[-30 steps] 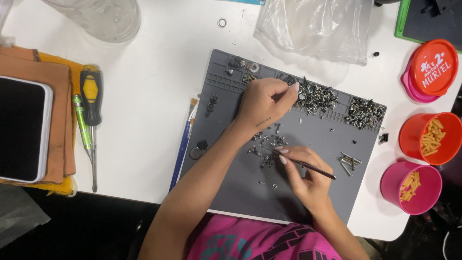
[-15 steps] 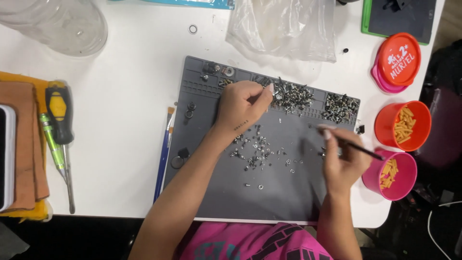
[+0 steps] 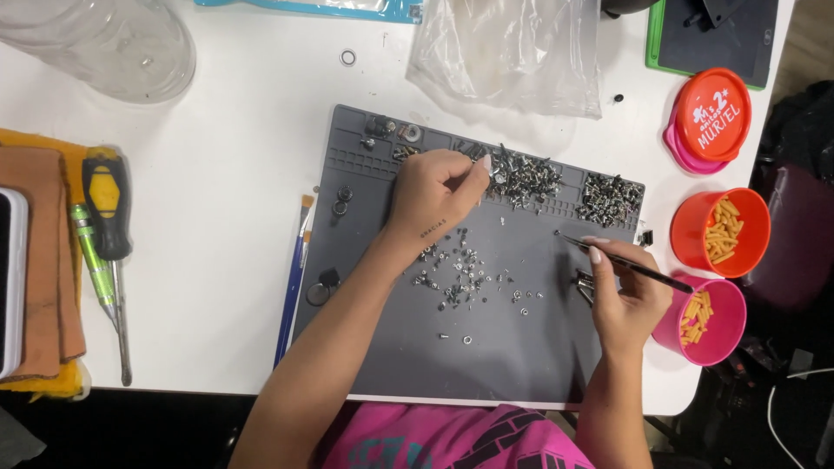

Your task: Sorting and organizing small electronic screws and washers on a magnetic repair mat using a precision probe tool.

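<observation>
Two hands over our grey mat (image 3: 486,365), left hand (image 3: 432,195) pinching at the screw pile (image 3: 521,176), right hand (image 3: 627,295) gripping tweezers (image 3: 621,262), loose screws (image 3: 456,274) between, white bench (image 3: 234,182) beneath.

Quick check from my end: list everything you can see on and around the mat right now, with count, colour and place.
Work mat: one, grey, centre of the white table.
Screw piles: two, silver, mat's top edge.
Loose screws: many, silver, mid-mat.
Tweezers: one, dark, in right hand.
Cups: two, orange and pink, right edge, holding yellow pieces.
Lids: stacked, orange over pink, upper right.
Plastic bag: one, clear, above mat.
Screwdrivers: two, yellow-black and green, left.
Brushes: two, blue, left of mat.
Left hand: at the left pile.
Right hand: mat's right side.
</observation>
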